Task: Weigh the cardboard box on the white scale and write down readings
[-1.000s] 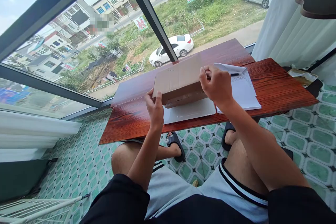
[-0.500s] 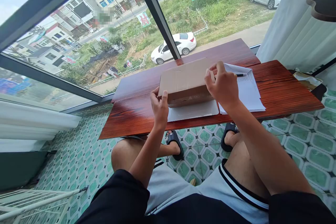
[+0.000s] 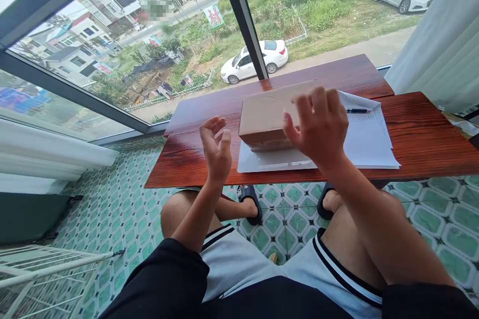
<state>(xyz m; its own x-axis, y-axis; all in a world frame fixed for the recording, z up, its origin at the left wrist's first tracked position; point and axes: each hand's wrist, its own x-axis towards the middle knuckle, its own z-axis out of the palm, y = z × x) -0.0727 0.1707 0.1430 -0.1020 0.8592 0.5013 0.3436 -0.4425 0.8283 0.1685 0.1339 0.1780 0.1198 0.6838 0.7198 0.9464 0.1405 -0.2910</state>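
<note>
A closed brown cardboard box (image 3: 267,114) rests on a laptop-like flat silver-white slab (image 3: 262,161) near the table's front edge. My left hand (image 3: 216,147) is raised just left of the box, apart from it, fingers loosely curved and holding nothing. My right hand (image 3: 320,119) hovers over the box's right end, fingers spread and bent, nothing in them; it hides that end of the box. White paper sheets (image 3: 368,142) lie to the right, partly behind my right hand, with a black pen (image 3: 358,110) on top.
The dark red wooden table (image 3: 422,134) stands against a large window with a dark frame (image 3: 243,15). White curtains (image 3: 426,60) hang at both sides. A white metal rack (image 3: 48,274) is on the tiled floor at lower left.
Both hands have let go of the box. My left hand has drawn away to the left and my right hand has opened and lifted. The box now sits lower on the slab.
</note>
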